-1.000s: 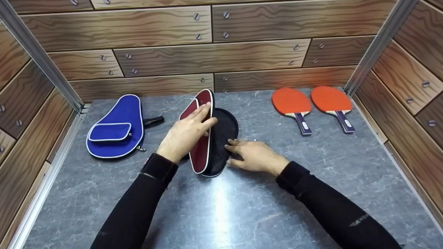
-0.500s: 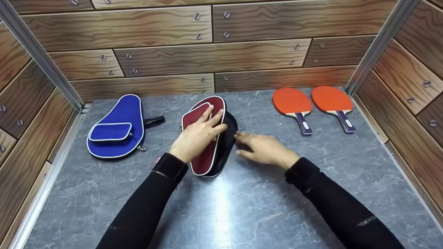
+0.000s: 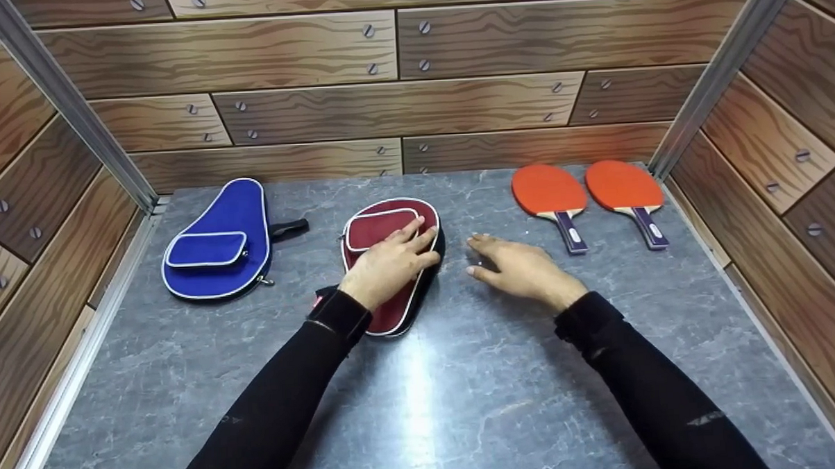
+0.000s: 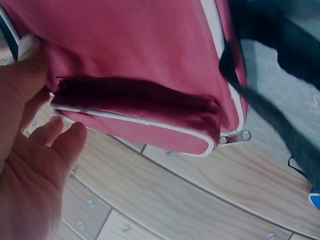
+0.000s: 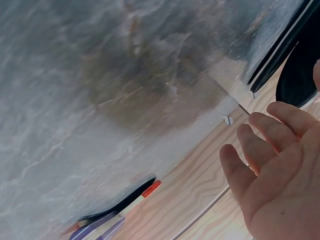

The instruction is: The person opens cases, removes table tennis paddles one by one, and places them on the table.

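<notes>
A maroon table tennis bat case (image 3: 392, 317) with white piping lies at the middle of the table, its lid down over the black lower half. My left hand (image 3: 391, 267) rests across the lid, fingers spread by the small front pocket (image 3: 379, 229) and right edge. In the left wrist view, the thumb lies near the lid's edge and the fingertips are close to the pocket (image 4: 165, 135); a zip pull (image 4: 235, 138) hangs at the far corner. My right hand (image 3: 519, 265) hovers right of the case with nothing in it, fingers extended.
A blue bat case (image 3: 215, 217) with a black strap (image 3: 289, 229) lies at the left. Two orange-red table tennis bats, one (image 3: 549, 190) beside the other (image 3: 624, 185), lie at the back right, handles toward me. Wood-patterned walls (image 3: 399, 110) enclose the grey table (image 3: 534, 397).
The maroon lid has swung from nearly upright down to the right, onto the black lower half, under my left hand. My right hand has drawn off the case's edge to the right.
</notes>
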### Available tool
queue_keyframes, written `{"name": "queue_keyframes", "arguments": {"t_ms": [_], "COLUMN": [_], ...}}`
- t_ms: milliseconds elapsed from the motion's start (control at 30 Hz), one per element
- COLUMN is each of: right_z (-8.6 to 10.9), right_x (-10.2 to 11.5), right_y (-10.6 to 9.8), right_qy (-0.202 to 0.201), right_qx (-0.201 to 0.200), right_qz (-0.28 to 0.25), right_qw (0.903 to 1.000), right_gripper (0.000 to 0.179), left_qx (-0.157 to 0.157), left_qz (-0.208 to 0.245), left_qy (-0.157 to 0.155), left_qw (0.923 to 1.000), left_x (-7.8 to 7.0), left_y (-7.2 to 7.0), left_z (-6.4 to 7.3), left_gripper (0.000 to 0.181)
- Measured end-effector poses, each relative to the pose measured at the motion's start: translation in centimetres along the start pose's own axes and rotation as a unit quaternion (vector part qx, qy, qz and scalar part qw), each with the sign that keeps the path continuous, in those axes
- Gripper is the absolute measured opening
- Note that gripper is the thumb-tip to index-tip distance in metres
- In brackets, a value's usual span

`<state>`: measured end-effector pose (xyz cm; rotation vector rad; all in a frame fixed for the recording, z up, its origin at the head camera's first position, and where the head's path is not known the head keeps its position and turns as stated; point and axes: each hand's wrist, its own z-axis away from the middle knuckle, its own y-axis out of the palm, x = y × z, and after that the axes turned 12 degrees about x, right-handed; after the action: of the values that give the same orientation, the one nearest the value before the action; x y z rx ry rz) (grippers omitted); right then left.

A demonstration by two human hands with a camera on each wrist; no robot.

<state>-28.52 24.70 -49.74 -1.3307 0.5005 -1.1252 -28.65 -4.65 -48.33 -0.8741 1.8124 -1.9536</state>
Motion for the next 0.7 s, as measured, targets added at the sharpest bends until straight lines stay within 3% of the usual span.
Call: {"name": "queue_keyframes", "arguments": {"t_ms": [167, 367, 567, 700], "right_z": [0.0, 0.3, 0.5, 0.7], "right_x": [-0.2, -0.3, -0.1, 0.0], "right_y": [0.0, 0.0, 0.1, 0.1], "right_qy": [0.005, 0.006, 0.0, -0.008], "right_qx": [0.004, -0.002, -0.006, -0.013], "right_qz": [0.002, 0.004, 0.007, 0.011], "right_qw": [1.0, 1.0, 1.0, 0.9998], "right_gripper": [0.073, 0.071, 0.071, 0.071], "left_qx": [0.024, 0.059, 0.064, 0.088], "left_qz": [-0.008, 0.066, 0.155, 0.181], "left_qy": [0.004, 0.0, -0.008, -0.02], "left_qw": [0.9997, 0.9961, 0.9858, 0.9794], "left_x": [-0.4, 0.0, 0.8, 1.2], "left_y": [0.5, 0.7, 0.2, -0.1], "left_z": [0.1, 0.8, 3.1, 5.3], "left_gripper": [0.034, 0.057, 0.07, 0.077]}}
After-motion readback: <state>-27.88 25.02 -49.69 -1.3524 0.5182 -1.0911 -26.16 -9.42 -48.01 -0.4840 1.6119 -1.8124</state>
